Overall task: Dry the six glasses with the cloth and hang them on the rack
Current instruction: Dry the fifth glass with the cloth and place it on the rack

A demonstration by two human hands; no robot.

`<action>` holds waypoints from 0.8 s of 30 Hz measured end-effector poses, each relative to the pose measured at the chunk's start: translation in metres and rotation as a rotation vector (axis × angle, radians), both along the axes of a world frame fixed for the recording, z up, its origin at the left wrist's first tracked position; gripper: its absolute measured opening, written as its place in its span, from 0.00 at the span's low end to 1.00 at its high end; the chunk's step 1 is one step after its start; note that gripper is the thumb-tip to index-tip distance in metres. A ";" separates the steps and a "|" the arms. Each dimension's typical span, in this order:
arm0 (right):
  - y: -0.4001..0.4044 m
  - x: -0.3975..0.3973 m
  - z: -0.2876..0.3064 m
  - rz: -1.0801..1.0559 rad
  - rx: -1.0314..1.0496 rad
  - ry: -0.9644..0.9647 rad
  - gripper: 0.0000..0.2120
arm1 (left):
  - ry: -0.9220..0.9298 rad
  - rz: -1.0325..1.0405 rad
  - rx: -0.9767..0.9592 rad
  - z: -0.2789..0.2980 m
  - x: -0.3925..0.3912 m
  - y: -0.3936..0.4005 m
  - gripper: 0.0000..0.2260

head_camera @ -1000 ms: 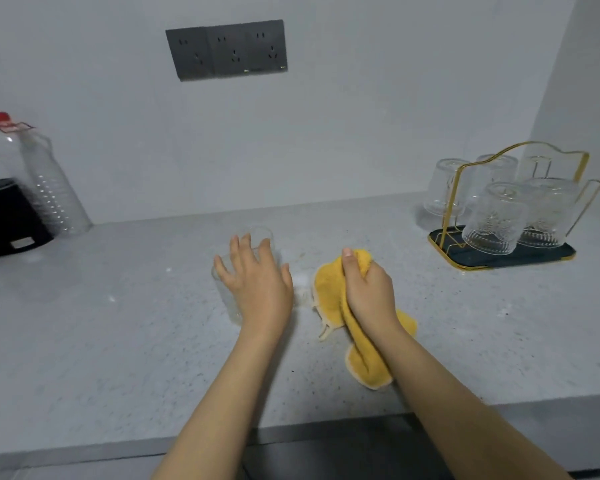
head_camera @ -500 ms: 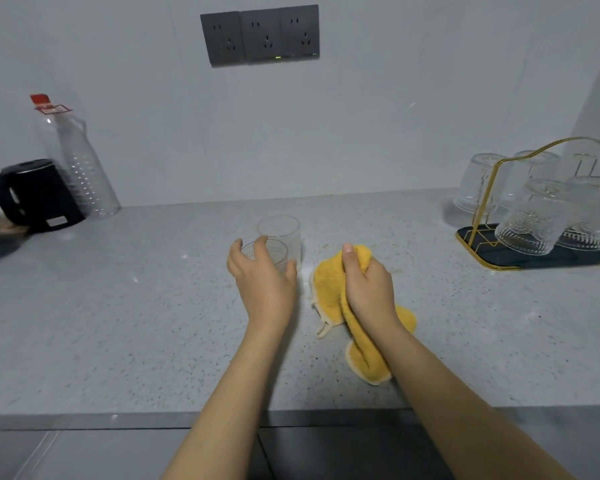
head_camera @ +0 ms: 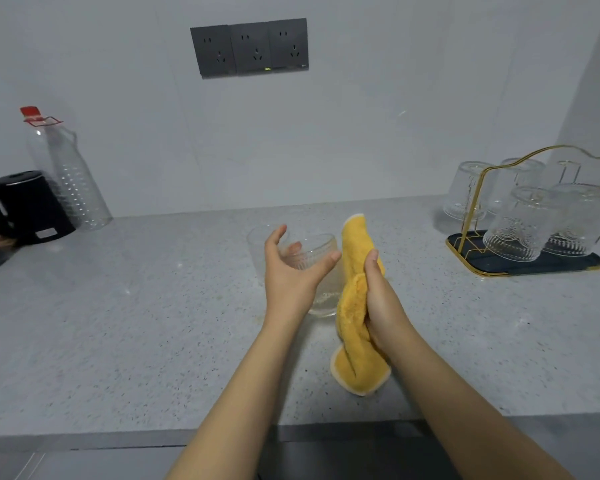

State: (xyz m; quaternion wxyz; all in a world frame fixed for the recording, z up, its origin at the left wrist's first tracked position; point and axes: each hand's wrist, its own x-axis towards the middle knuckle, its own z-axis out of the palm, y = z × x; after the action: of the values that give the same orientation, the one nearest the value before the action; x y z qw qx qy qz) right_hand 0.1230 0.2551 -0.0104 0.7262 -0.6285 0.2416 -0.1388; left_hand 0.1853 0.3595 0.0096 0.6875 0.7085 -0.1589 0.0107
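Yellow cloth (head_camera: pixel 357 299) bunched in right hand (head_camera: pixel 383 306), left hand (head_camera: pixel 291 275) wrapped round ribbed glass (head_camera: pixel 314 268) held above table (head_camera: pixel 118 323), well left of rack (head_camera: pixel 534 216); best to push cloth fully inside, twist.

Your cloth (head_camera: pixel 359 306) is fluffy yellow terry with a pale hem; your glass (head_camera: pixel 317 268) is clear, ribbed, glossy. Toward the counter's (head_camera: pixel 118 323) right edge — matt speckled stone — the rack (head_camera: pixel 534 188) shows shiny gold wire.
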 end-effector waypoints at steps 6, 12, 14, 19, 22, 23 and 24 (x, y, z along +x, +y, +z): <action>-0.020 -0.012 0.003 0.066 -0.313 -0.111 0.41 | 0.273 -0.079 -0.163 0.003 0.004 -0.050 0.36; -0.052 0.015 0.002 -0.009 -0.483 -0.249 0.35 | 0.194 -0.303 -0.059 -0.004 0.010 -0.078 0.35; -0.063 0.023 -0.002 -0.019 -0.461 -0.223 0.35 | 0.232 -0.324 -0.086 -0.011 0.011 -0.084 0.34; -0.058 0.025 -0.019 -0.061 -0.477 -0.259 0.40 | 0.272 -0.258 -0.097 -0.024 0.014 -0.090 0.33; -0.045 0.020 -0.021 0.000 -0.622 -0.376 0.33 | 0.329 -0.200 -0.138 -0.018 0.019 -0.086 0.25; -0.043 0.020 -0.020 0.006 -0.661 -0.389 0.30 | 0.332 -0.196 -0.143 -0.017 0.020 -0.086 0.23; -0.043 0.021 -0.019 0.003 -0.669 -0.396 0.29 | 0.330 -0.200 -0.146 -0.015 0.020 -0.085 0.22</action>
State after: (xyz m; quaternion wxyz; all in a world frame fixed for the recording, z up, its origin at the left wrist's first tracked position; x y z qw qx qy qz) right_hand 0.1440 0.2123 -0.0295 0.5140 -0.7920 0.0374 -0.3273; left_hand 0.2050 0.2748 -0.0055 0.7513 0.6298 -0.1124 -0.1623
